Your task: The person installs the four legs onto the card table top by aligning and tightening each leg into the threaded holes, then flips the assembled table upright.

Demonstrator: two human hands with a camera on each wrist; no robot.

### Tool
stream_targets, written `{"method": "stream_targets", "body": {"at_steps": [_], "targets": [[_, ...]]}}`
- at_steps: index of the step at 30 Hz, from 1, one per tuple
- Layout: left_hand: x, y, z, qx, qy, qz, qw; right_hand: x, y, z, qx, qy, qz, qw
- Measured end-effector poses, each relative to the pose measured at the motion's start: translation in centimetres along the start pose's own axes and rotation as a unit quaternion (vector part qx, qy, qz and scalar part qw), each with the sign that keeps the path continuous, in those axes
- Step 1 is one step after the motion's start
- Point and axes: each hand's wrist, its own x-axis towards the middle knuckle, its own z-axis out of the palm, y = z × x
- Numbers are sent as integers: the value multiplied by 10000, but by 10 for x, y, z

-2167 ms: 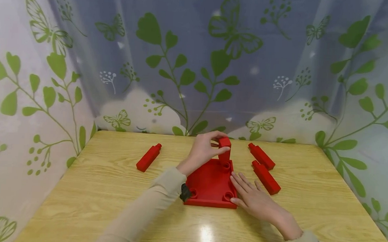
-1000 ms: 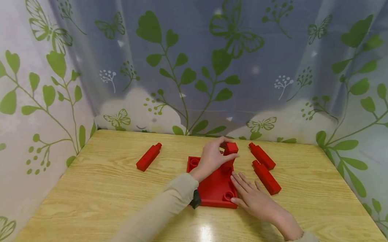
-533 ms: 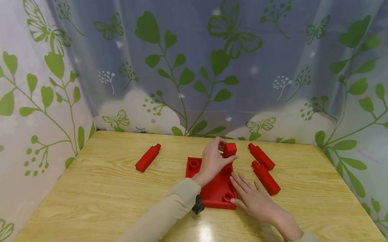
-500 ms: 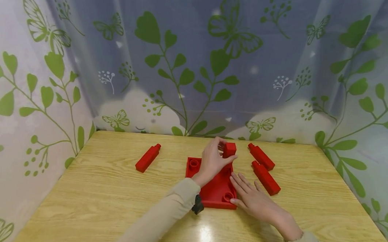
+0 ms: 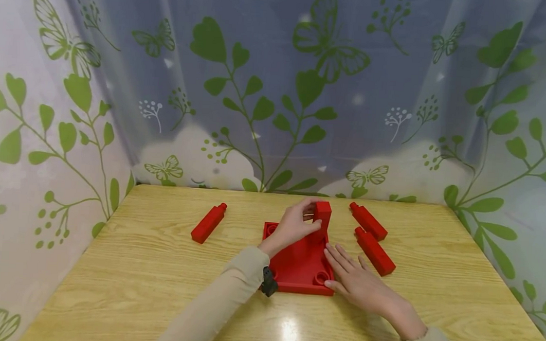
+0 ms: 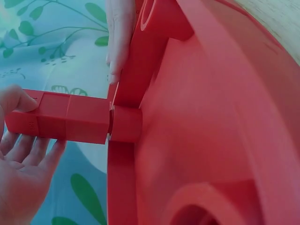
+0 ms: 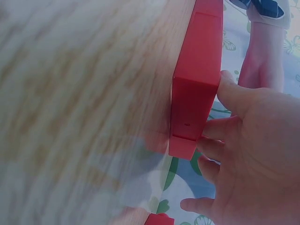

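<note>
A red square table top [image 5: 298,264] lies upside down on the table, with round sockets in its corners. My left hand [image 5: 292,224] grips a red table leg [image 5: 323,212] that stands upright at the far right corner. In the left wrist view the leg [image 6: 70,115] meets a socket [image 6: 126,124], with the thumb on one side and the fingers on the other. How deep its end sits is hidden. My right hand [image 5: 360,280] rests with straight fingers against the right side of the top. In the right wrist view its fingertips touch the red outer wall [image 7: 192,108].
Two more red legs lie to the right, the farther leg [image 5: 367,220] and the nearer leg [image 5: 374,251]. Another red leg [image 5: 209,223] lies on the left of the wooden table [image 5: 155,288]. A patterned curtain [image 5: 276,114] hangs behind the table's far edge.
My left hand moved the leg right and slightly down onto the corner. Over the last half second that hand drew a little left and its thumb shifted on the leg. My right hand stayed put.
</note>
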Motion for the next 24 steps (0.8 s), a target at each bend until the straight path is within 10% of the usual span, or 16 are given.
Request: {"method": "stream_targets", "body": {"at_steps": [11,24], "targets": [[1,2,7,391,140,-15,9991,1,2,0,5,-103,68,9999],[0,7,32,1488,1654,-113,9749,1,4,3,80,-75,72,9999]]}}
